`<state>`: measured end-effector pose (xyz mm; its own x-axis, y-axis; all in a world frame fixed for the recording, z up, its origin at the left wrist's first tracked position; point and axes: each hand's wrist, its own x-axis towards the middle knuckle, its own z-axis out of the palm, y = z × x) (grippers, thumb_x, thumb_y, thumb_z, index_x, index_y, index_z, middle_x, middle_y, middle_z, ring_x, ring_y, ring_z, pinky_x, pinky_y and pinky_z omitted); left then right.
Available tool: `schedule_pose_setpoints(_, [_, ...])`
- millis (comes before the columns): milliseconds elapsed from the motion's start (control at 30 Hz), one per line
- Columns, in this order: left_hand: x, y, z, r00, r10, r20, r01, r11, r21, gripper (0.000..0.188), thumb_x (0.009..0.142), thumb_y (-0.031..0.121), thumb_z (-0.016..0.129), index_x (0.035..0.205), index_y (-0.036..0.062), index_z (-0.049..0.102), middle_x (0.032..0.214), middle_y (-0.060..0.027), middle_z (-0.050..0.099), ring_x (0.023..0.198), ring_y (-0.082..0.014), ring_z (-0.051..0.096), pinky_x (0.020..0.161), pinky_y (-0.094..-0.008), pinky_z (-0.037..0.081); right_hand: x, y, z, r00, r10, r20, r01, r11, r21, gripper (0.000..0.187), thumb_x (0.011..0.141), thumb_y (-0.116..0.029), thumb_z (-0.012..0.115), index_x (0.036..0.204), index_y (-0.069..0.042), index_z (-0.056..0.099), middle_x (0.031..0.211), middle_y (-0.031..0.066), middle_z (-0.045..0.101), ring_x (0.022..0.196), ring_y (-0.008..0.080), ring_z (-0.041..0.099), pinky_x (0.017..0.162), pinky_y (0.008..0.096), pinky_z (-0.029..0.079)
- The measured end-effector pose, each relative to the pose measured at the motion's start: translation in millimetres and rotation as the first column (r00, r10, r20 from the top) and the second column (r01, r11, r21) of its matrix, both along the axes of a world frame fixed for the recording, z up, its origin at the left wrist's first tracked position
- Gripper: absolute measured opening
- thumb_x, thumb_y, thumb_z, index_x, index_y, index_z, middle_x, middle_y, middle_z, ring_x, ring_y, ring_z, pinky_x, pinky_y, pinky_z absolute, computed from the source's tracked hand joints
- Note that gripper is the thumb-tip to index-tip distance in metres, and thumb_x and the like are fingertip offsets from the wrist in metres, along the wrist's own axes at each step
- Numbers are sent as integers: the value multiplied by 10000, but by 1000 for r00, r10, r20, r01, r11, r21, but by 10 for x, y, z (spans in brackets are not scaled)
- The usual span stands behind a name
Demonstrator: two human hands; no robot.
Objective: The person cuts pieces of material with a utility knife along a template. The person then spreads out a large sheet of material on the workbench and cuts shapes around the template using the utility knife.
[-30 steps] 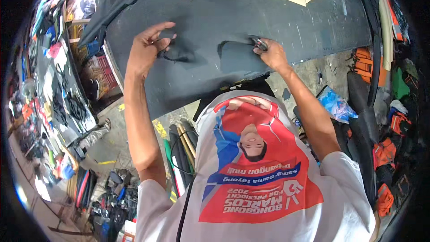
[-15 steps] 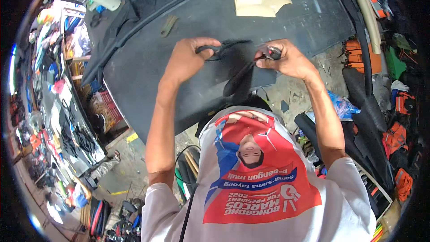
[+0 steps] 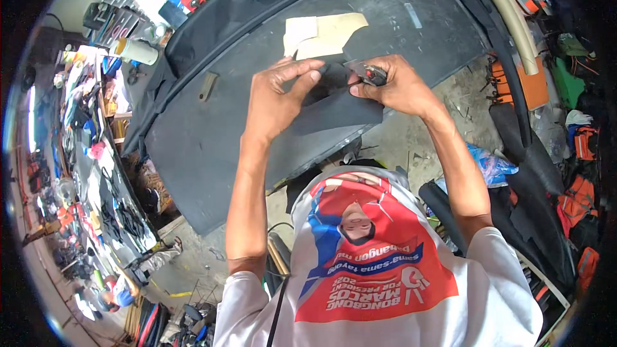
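Note:
A piece of black sheet material (image 3: pixel 344 114) lies over the near part of the dark table between my hands, with one part raised. My left hand (image 3: pixel 276 93) is closed, thumb and forefinger pinching the raised part of the black piece. In my right hand (image 3: pixel 395 87) is a small dark hand tool (image 3: pixel 373 75) with a red spot; its working end is too blurred to make out. My right thumb and fingertips are close to the black piece's right side; whether they touch it I cannot tell.
Beyond my hands, cream paper pieces (image 3: pixel 331 31) lie on the dark table (image 3: pixel 193 135). A small brownish block (image 3: pixel 207 86) rests to the left. Black cloth (image 3: pixel 212 29) drapes along the far edge. Orange bags (image 3: pixel 576 196) and dark rolls crowd the right side.
The black piece, held up and blurred before, now spreads wider and flatter between my hands. My view has shifted, and the hands have come slightly closer together.

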<state>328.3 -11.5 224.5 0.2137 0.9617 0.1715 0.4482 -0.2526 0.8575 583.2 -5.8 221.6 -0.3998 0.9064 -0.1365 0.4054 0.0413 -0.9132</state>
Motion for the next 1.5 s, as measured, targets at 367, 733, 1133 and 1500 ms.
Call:
schedule_pose_setpoints(367, [290, -100, 142, 960, -226, 166, 264, 928, -262, 750, 721, 274, 944, 1355, 4, 648, 1296, -112, 654, 1248, -220, 596, 1090, -351, 424, 238, 285, 1, 994, -42, -102, 29, 992, -125, 178, 845, -131, 850, 963, -44, 750, 719, -29, 644, 602, 51, 549, 522, 243, 434])
schedule_pose_setpoints(733, [-57, 9, -167, 999, 17, 41, -7, 971, -241, 570, 802, 143, 863, 1312, 0, 653, 1194, -105, 693, 1106, -223, 645, 1016, -328, 471, -352, 602, -242, 981, -156, -115, 105, 929, -356, 255, 848, -239, 857, 1013, -79, 746, 702, -33, 652, 514, 48, 546, 411, 246, 381])
schedule_pose_setpoints(1133, [-435, 708, -282, 990, 142, -20, -140, 925, -353, 405, 866, 0, 752, 1258, 68, 683, 1107, -109, 738, 1036, -165, 648, 940, -320, 499, -391, 1563, -1142, 869, -480, -122, 358, 779, -516, 267, 889, -244, 806, 1060, -50, 738, 842, 20, 704, 510, 64, 523, 465, 241, 420])
schedule_pose_setpoints(1500, [1178, 1664, -1389, 958, 26, 285, 159, 778, -608, 497, 873, -23, 736, 1350, 55, 621, 1177, -82, 693, 1079, -171, 603, 980, -298, 475, 927, 2086, -1898, 805, -590, -67, 401, 623, -672, 261, 878, -194, 812, 1080, -56, 723, 1008, 76, 760, 875, 172, 703, 651, 311, 510])
